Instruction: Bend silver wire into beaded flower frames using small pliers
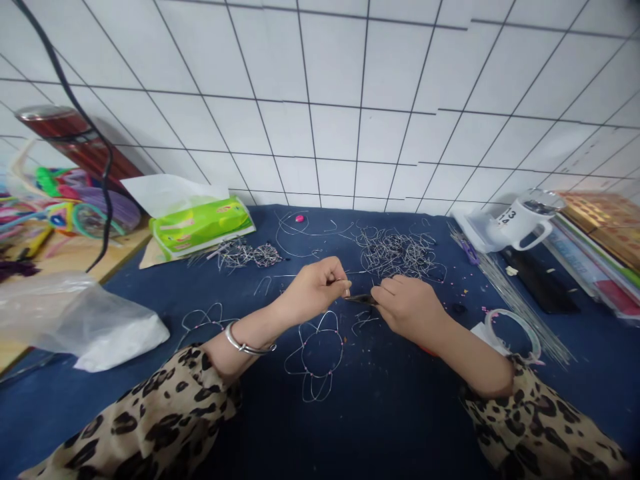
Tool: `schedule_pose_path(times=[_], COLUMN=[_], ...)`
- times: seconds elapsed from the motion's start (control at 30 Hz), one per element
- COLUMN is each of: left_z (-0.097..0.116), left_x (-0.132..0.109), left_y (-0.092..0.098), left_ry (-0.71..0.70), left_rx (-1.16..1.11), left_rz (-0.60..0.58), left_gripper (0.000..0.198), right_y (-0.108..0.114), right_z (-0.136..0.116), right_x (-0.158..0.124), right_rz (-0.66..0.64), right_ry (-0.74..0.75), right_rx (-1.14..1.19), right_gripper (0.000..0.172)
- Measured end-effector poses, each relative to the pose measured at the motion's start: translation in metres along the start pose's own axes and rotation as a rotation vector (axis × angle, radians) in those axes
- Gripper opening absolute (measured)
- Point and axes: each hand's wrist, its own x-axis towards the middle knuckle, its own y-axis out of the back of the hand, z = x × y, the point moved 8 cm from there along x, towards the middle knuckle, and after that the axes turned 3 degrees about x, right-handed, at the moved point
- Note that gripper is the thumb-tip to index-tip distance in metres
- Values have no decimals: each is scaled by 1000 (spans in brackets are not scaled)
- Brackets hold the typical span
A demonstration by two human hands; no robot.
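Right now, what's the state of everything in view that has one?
Right hand: closed on small dark pliers.
Left hand: fingers pinched shut beside the pliers' tip.
Beaded silver wire flower: lying flat on blue cloth.
Green tissue pack: open, white tissue sticking out.
Silver wire-scrap pile: loose tangle.
Clear plastic bag: crumpled, lying flat.

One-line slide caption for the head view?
Left hand pinches at the tip of a small dark tool gripped by the right hand, above a beaded wire flower on blue cloth.
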Motion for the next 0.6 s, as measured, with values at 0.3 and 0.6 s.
schedule_pose_path(times=[0.3, 0.6], left_z=[-5, 2], left_x=[1, 3], left_y=[-7, -2], left_ry=[52, 6], left_rx=[-142, -256], left_rz=[-72, -97], left_gripper=[13, 10], right_y=[12, 8], right_z=[-13, -8], right_x=[-7, -3], right_rz=[194, 205], right_ry=[176, 118], right_rx=[-221, -164], right_gripper=[14, 16])
